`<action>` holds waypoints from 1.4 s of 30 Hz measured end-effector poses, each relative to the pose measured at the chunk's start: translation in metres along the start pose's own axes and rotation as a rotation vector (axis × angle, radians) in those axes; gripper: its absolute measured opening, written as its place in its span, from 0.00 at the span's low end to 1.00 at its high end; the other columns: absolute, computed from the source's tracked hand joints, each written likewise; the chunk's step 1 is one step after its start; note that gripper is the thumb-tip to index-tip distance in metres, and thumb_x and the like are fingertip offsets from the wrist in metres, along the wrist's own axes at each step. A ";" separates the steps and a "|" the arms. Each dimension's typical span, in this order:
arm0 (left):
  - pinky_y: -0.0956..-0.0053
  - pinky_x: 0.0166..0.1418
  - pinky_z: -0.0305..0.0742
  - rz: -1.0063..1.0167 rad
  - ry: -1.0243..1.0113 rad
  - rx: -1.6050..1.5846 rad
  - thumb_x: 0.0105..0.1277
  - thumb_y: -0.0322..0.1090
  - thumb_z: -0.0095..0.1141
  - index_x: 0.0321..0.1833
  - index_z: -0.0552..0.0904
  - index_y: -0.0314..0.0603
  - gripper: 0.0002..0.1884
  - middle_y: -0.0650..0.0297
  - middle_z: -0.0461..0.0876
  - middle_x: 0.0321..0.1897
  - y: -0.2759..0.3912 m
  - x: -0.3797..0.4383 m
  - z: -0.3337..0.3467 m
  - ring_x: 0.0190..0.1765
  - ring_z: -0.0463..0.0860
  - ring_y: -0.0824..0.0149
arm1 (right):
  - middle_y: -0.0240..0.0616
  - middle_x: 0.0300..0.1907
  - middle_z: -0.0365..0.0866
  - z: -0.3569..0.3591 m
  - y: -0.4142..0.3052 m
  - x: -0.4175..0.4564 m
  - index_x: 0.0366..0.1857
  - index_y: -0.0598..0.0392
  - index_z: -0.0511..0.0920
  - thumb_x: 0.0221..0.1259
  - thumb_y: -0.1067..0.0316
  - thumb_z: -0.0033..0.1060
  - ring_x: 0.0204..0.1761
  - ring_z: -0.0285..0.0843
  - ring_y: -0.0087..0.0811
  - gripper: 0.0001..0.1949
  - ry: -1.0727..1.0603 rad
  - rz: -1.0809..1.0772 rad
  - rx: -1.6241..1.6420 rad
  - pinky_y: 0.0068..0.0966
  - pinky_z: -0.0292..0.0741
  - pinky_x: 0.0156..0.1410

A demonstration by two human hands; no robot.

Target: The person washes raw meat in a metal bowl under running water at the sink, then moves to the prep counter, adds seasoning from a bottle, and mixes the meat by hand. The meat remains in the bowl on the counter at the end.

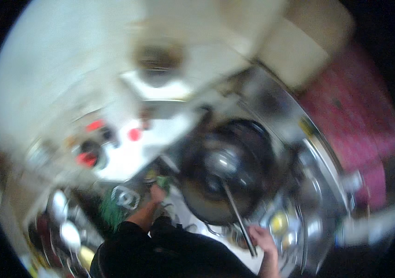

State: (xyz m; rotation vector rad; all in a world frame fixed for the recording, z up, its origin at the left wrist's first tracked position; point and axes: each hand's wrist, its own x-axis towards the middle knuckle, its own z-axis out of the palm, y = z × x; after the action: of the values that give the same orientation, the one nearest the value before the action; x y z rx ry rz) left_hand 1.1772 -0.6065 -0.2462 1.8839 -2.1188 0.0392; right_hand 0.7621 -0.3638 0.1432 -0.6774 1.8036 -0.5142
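A large dark wok (197, 208) sits before me, blurred by motion. Inside it rests the round, shiny head of a long-handled metal ladle (234, 205), whose handle slants over the near rim towards me. My right hand (262, 238) is at the lower part of that handle, its fingers against or just beside it; blur hides whether they wrap around. To the left of the wok, my left hand (157, 194) is closed on a green cloth (163, 182) close to the rim. What lies in the wok cannot be made out.
A white counter (121, 163) with red and dark containers (88, 159) lies to the left. Green bristles or strands (111, 208) are by my left forearm. Metal bowls (279, 224), one with yellow contents, stand at right. Bright metal vessels (69, 234) are at lower left.
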 end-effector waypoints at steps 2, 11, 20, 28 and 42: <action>0.55 0.56 0.78 -0.461 -0.366 -0.754 0.55 0.37 0.61 0.55 0.82 0.37 0.23 0.43 0.86 0.44 -0.017 -0.026 -0.086 0.49 0.85 0.42 | 0.28 0.32 0.84 0.006 0.007 0.004 0.46 0.60 0.85 0.73 0.57 0.62 0.32 0.77 0.19 0.15 0.066 -0.271 -0.039 0.20 0.74 0.38; 0.62 0.68 0.72 -0.544 0.646 -0.638 0.58 0.24 0.57 0.67 0.68 0.35 0.31 0.48 0.80 0.55 -0.170 0.000 -0.456 0.61 0.80 0.54 | 0.29 0.44 0.84 0.022 0.031 0.024 0.56 0.54 0.80 0.71 0.58 0.65 0.41 0.79 0.25 0.16 -0.177 -0.212 0.215 0.26 0.78 0.46; 0.58 0.64 0.76 -0.696 0.519 -0.592 0.66 0.35 0.57 0.62 0.72 0.32 0.23 0.49 0.83 0.53 -0.256 0.063 -0.477 0.57 0.82 0.53 | 0.37 0.37 0.87 0.009 0.042 0.030 0.41 0.60 0.85 0.74 0.59 0.59 0.34 0.84 0.28 0.13 -0.266 -0.280 0.113 0.26 0.81 0.41; 0.51 0.65 0.78 -1.052 -0.558 -1.907 0.79 0.44 0.46 0.68 0.72 0.38 0.22 0.50 0.80 0.60 -0.001 -0.043 -0.364 0.61 0.80 0.52 | 0.43 0.37 0.84 0.032 0.023 -0.001 0.56 0.61 0.75 0.76 0.66 0.52 0.28 0.81 0.29 0.13 -0.585 -0.056 0.682 0.24 0.78 0.31; 0.54 0.47 0.85 -1.075 -1.087 -1.796 0.68 0.27 0.48 0.44 0.80 0.28 0.10 0.50 0.85 0.39 0.187 -0.046 -0.303 0.40 0.86 0.51 | 0.61 0.51 0.82 0.005 0.047 -0.012 0.76 0.52 0.61 0.57 0.74 0.57 0.50 0.81 0.61 0.37 0.288 -0.723 -0.384 0.49 0.79 0.57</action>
State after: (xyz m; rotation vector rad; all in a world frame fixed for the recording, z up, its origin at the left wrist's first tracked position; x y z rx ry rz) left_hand 1.0621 -0.4701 0.0651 1.2784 -0.2220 -2.3850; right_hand 0.7605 -0.3204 0.1200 -1.6163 1.9129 -0.7735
